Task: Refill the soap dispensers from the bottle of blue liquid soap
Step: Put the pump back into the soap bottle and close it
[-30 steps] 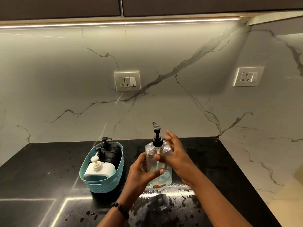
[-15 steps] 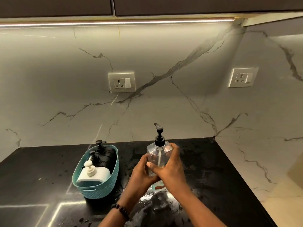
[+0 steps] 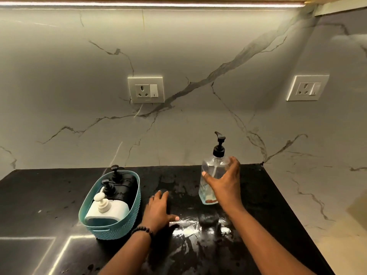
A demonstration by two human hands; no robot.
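A clear dispenser bottle (image 3: pixel 210 171) with a black pump stands upright on the black counter (image 3: pixel 258 205), right of centre. It holds only a thin layer of bluish liquid at the bottom. My right hand (image 3: pixel 224 183) grips its body, thumb on the left side and fingers round the right. My left hand (image 3: pixel 158 209) rests flat on the counter with fingers spread, holding nothing. Left of it a teal basket (image 3: pixel 111 229) holds a white dispenser (image 3: pixel 107 211) in front and two black pump dispensers (image 3: pixel 119 181) behind.
The counter surface is wet and shiny in front of my hands. A marble wall rises behind with two sockets (image 3: pixel 146 89), (image 3: pixel 306 87). The counter ends at a right edge, with a pale floor beyond.
My left hand has let go of the clear bottle and dropped flat onto the counter. My right hand has carried the bottle to the right and farther back. The view has tilted down.
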